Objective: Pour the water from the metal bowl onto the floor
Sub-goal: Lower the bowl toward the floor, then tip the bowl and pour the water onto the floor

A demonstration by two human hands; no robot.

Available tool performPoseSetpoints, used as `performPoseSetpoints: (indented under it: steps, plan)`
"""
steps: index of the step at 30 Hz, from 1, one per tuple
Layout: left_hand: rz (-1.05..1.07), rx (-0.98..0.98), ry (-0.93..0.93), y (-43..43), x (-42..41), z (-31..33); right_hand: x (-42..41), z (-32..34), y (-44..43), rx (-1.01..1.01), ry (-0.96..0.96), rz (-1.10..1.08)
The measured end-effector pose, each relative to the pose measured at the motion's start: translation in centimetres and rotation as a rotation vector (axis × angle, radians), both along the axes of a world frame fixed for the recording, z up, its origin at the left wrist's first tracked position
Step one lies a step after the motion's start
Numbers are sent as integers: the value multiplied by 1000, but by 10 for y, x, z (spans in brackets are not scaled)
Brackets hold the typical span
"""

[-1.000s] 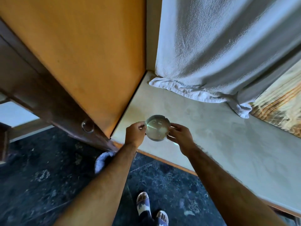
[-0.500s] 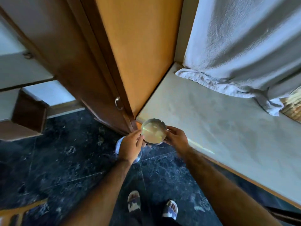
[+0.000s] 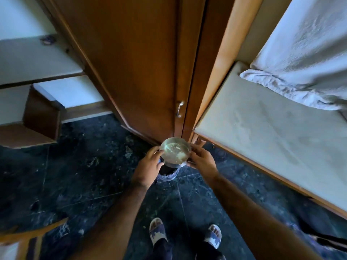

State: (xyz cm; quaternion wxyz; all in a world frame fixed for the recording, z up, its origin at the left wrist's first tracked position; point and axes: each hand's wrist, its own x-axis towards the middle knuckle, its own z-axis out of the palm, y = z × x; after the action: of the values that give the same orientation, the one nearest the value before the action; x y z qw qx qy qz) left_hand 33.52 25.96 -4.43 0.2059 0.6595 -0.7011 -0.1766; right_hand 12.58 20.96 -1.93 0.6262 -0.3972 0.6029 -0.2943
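Room: a dark green-black marbled stone floor [image 3: 90,177], a tall brown wooden cupboard door [image 3: 135,68] with a small metal handle [image 3: 179,109], and a pale stone worktop [image 3: 277,147] along the right side.
Cloth: a white textured towel [image 3: 308,53] hangs down onto the far end of the worktop.
Bowl: the small round shiny metal bowl [image 3: 175,150] is held in the air above the floor, just off the near corner of the worktop, in front of the foot of the cupboard door; its mouth faces the camera and looks close to level.
Left hand: the left hand [image 3: 148,167] grips the left rim of the bowl, fingers curled about it.
Right hand: the right hand [image 3: 201,160] holds the right rim, fingers loosely spread along the side.
Below: a bluish round object [image 3: 167,174] sits on the floor under the bowl, too blurred to identify.
Feet: two patterned slippers [image 3: 156,231] stand on the floor.
Change: half a second ago the bowl was over the worktop's edge; it now hangs clear of it, over the floor, and the view has swung left so the cupboard door fills the centre.
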Motion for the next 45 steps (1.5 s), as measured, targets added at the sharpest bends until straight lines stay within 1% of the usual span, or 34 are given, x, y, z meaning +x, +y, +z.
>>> performPoseSetpoints:
  steps: [4, 7, 10, 12, 14, 16, 18, 20, 22, 24, 26, 27, 28, 29, 31, 36, 39, 43, 44, 45]
  plan:
    - [-11, 12, -19, -11, 24, -25, 21, -26, -1, 8, -17, -19]
    - [-30, 2, -32, -19, 35, -53, 27, -50, -5, -11, 32, -12]
    - [-9, -31, -12, -28, 43, -87, 26, -84, -12, -76, 179, 68]
    - [30, -35, 20, -35, 48, -113, 25, -112, -21, -137, 309, 206]
    - [52, -28, 49, -43, 51, -143, 26, -148, -31, -189, 374, 279]
    - [63, -22, 105, -54, 54, -172, 29, -188, -43, -235, 416, 271]
    - [78, 17, 217, -63, 57, -196, 30, -230, -53, -231, 396, 250]
    - [133, 97, 346, -74, 61, -232, 32, -275, -57, -183, 355, 226]
    - [220, 245, 481, -90, 60, -271, 35, -314, -60, -121, 310, 183]
    - [310, 456, 565, -107, 56, -307, 43, -350, -65, 24, 234, 99]
    - [377, 678, 567, -124, 47, -334, 54, -380, -71, 258, 170, -30]
    - [433, 797, 603, -130, 41, -339, 56, -394, -74, 363, 183, -115]
    - [505, 900, 662, -138, 36, -343, 59, -407, -76, 426, 208, -174]
    - [566, 956, 704, -144, 33, -348, 60, -420, -78, 454, 245, -189]
    - [615, 969, 737, -155, 31, -355, 63, -429, -81, 452, 250, -196]
    - [608, 929, 758, -158, 40, -354, 67, -410, -92, 472, 136, -292]
    - [625, 852, 793, -155, 43, -350, 68, -401, -98, 445, 57, -326]
    - [702, 683, 877, -147, 51, -348, 72, -387, -109, 309, 65, -245]
    - [707, 690, 872, -143, 50, -350, 73, -389, -110, 307, 102, -210]
    - [707, 740, 851, -138, 50, -352, 73, -391, -109, 324, 134, -170]
